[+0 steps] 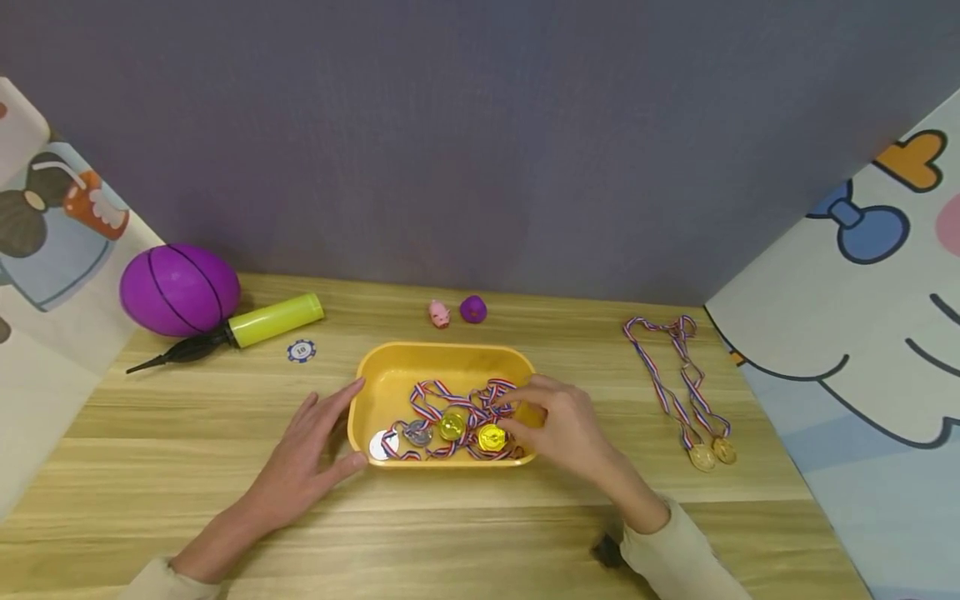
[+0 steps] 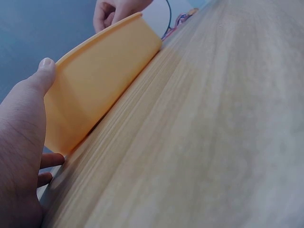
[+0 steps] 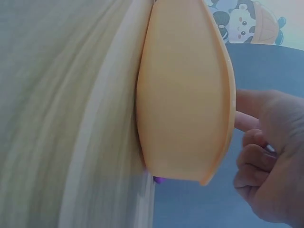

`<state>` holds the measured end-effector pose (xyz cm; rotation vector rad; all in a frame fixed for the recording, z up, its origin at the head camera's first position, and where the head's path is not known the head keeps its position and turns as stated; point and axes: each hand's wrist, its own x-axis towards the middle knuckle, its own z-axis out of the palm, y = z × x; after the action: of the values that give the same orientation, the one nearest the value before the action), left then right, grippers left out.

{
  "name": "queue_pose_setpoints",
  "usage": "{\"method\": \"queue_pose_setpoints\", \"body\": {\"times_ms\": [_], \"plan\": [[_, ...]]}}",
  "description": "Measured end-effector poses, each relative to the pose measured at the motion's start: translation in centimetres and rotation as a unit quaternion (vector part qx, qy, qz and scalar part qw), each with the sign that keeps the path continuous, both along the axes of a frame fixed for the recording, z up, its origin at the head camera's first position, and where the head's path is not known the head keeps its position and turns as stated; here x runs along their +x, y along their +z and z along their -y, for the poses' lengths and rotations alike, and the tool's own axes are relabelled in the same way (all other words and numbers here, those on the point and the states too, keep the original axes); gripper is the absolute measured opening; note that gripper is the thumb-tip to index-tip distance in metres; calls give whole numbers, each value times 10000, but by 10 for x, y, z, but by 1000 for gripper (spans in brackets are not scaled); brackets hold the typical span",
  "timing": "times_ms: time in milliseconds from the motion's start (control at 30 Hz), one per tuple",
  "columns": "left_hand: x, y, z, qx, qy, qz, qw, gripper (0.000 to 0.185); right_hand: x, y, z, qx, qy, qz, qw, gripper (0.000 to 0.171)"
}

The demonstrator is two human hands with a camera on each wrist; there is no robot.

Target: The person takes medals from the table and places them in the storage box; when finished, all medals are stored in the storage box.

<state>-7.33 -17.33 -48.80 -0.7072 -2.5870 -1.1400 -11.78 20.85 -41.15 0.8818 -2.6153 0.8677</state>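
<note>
A yellow plastic basin (image 1: 442, 357) holds gold and silver medals with tangled red, white and blue ribbons (image 1: 431, 400). My left hand (image 1: 303, 462) rests against the basin's left end, fingers spread and thumb at the front corner. Over the right rim reaches my right hand (image 1: 566, 425), its thumb and index finger apart near a gold medal (image 1: 491, 437) and the ribbons. In the right wrist view its other fingers (image 3: 256, 156) are curled, while the basin wall (image 3: 185, 95) hides the fingertips. A silver medal (image 1: 384, 445) lies at the basin's left front corner.
Two gold medals (image 1: 702, 457) with ribbons lie on the table to the right. Far left are a purple ball (image 1: 180, 289), a yellow-and-black hand pump (image 1: 276, 321) and a poker chip (image 1: 302, 351). Behind the basin sit a pink pig figure (image 1: 439, 314) and a small purple toy (image 1: 473, 309).
</note>
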Motion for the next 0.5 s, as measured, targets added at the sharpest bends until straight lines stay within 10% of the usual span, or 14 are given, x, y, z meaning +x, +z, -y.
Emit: {"method": "queue_pose_setpoints", "body": {"times_ms": [200,500], "plan": [[0,1,0,-1,-8,13,10000,94,1,-4,-14,-929,-217,-831,9920,29],[0,-1,0,25,-18,76,10000,94,7,-6,-44,-1129,-538,-884,9882,15]]}}
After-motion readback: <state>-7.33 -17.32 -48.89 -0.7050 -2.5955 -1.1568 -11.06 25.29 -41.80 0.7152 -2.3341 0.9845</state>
